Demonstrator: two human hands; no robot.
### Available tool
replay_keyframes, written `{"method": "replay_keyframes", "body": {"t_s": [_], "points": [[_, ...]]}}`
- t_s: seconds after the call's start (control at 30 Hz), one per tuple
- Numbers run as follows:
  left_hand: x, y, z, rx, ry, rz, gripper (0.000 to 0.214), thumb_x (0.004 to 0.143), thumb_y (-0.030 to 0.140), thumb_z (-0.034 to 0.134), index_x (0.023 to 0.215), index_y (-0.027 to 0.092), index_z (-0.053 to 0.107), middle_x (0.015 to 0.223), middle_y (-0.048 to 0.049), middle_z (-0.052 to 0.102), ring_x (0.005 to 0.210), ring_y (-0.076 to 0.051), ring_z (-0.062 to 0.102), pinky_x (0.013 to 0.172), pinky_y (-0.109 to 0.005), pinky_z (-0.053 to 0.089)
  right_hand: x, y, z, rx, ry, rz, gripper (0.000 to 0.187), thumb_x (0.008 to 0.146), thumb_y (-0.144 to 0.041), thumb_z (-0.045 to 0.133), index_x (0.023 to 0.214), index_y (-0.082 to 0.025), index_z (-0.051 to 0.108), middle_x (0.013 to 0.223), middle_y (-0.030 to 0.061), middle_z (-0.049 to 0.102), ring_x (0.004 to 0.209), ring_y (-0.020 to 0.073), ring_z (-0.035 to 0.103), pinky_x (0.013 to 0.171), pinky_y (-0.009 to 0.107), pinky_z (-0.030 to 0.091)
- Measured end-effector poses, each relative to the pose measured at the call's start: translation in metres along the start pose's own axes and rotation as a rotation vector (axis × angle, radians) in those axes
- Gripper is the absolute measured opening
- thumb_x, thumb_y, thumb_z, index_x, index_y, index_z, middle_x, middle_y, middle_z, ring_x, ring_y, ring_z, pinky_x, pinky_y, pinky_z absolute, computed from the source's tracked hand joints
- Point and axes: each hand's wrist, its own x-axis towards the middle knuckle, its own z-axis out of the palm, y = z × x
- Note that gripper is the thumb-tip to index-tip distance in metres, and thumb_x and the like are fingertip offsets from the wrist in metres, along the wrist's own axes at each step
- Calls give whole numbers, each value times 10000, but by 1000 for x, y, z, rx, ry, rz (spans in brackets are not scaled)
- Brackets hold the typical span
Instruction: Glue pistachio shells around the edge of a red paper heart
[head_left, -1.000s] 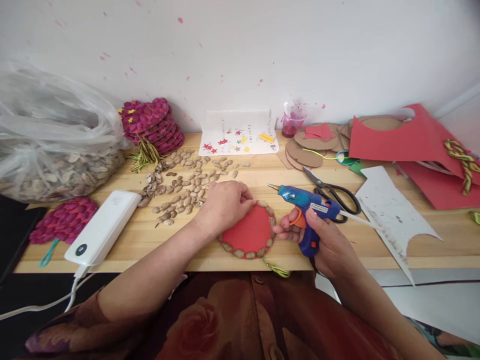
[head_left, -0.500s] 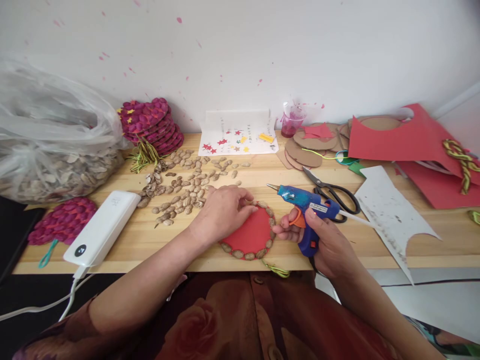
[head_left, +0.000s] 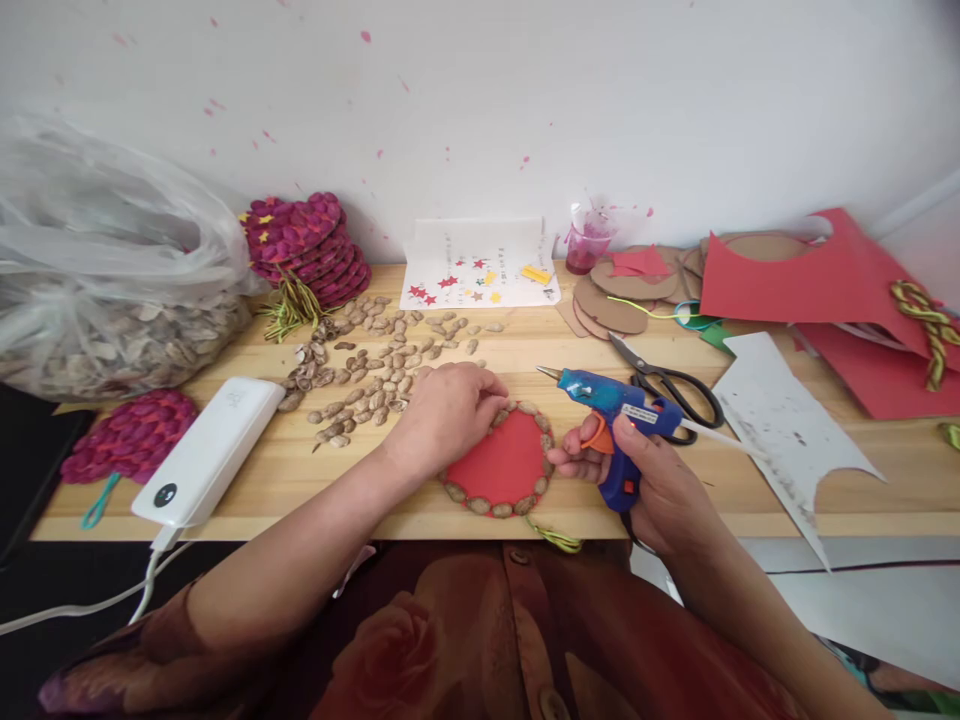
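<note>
A red disc (head_left: pixel 504 462) lies near the table's front edge, ringed with tan shells. My left hand (head_left: pixel 447 408) rests on its upper left rim, fingers curled and pressed onto a shell there. My right hand (head_left: pixel 645 480) grips a blue glue gun (head_left: pixel 611 420) by its handle just right of the disc. The gun's nozzle points left, above the table and apart from the disc. Loose shells (head_left: pixel 379 365) are scattered behind my left hand.
A clear bag of shells (head_left: pixel 105 290) sits at the left, a white power bank (head_left: pixel 214 445) with cable in front of it. Purple shell discs (head_left: pixel 307 245) are stacked by the wall. Black scissors (head_left: pixel 667 385), cardboard circles (head_left: pixel 611 305) and red paper (head_left: pixel 814 285) lie at the right.
My left hand's fingers shifted slightly along the disc's upper rim. The glue gun and my right hand stayed almost still.
</note>
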Motion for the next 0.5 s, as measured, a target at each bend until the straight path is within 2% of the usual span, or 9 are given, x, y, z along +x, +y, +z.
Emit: {"method": "replay_keyframes", "body": {"t_s": [0.27,0.5], "points": [[11,2,1,2,-60,-24,137,878,270,648,854,241,780,857,-20,782,782,-219,693,776,-346,485,0,-3,5,5,14,6,302,838,-509,772,842,-209,740,900,61,767,925,266,786,854,387,644],[10,-1,2,-11,-65,-4,141,863,277,646,838,242,780,827,-18,779,777,-220,694,757,-333,494,1,-1,3,3,3,18,297,843,-503,768,845,-208,731,911,67,769,959,277,780,879,400,637]]}}
